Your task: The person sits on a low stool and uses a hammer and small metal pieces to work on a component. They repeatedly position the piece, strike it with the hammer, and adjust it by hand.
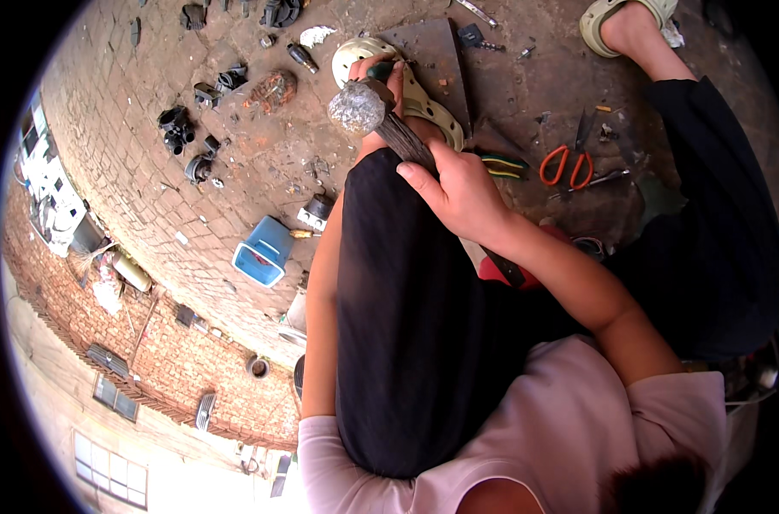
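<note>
My right hand (467,193) is closed around the dark handle of a hammer (357,108), whose worn silvery head is raised over my left forearm and shoe. The handle's end reaches back past my wrist. Beyond the hammer head, my left hand (393,79) is down by the cream clog (351,56) on my foot. Its fingers curl round a dark green piece (379,71), mostly hidden by the fingers and hammer head, so I cannot tell its kind. A flat dark metal plate (432,60) lies beside that clog.
Right of my right hand lie yellow-and-green-handled pliers (503,165) and orange-handled scissors (567,167). Dark machine parts (175,128) and a reddish lump (272,91) are scattered on the brick paving at left. A blue plastic bin (265,250) stands left of my knee.
</note>
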The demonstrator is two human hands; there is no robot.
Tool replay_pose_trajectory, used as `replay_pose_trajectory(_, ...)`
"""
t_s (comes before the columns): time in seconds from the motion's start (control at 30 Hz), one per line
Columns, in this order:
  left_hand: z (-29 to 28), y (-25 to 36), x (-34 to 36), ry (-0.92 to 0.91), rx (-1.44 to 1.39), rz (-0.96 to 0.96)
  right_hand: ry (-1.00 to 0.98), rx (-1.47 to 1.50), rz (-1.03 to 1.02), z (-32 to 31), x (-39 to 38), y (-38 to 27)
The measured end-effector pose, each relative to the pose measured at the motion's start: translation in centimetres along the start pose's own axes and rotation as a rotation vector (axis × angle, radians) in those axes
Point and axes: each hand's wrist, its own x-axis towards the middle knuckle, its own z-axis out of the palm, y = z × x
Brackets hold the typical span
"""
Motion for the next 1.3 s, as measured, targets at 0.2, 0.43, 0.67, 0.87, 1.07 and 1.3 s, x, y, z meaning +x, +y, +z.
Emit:
replay_pose_trajectory(0.2,0.11,-0.05,-0.09,-0.051,-0.029,-0.027,-0.006,0.015,0.024,-0.05,0.06,0.25)
replay_pose_trajectory(0.43,0.01,0.11,-0.15,-0.031,-0.033,-0.044,0.005,0.026,0.012,0.02,0.13,0.18)
replay_pose_trajectory(0.67,0.06,-0.03,-0.11,-0.021,-0.036,-0.022,0.010,0.019,0.009,0.08,0.10,0.47)
replay_pose_trajectory(0.87,0.25,-0.14,0.04,-0.015,0.006,0.008,0.005,0.032,0.031,0.01,0.32,0.52)
replay_pose_trajectory(1.07,0.25,-0.36,0.05,-0.015,-0.015,0.025,0.011,0.024,0.025,0.17,0.30,0.86)
replay_pose_trajectory(1.3,0.21,-0.23,0.06,-0.032,-0.027,0.036,0.003,-0.011,0.031,0.03,0.27,0.79)
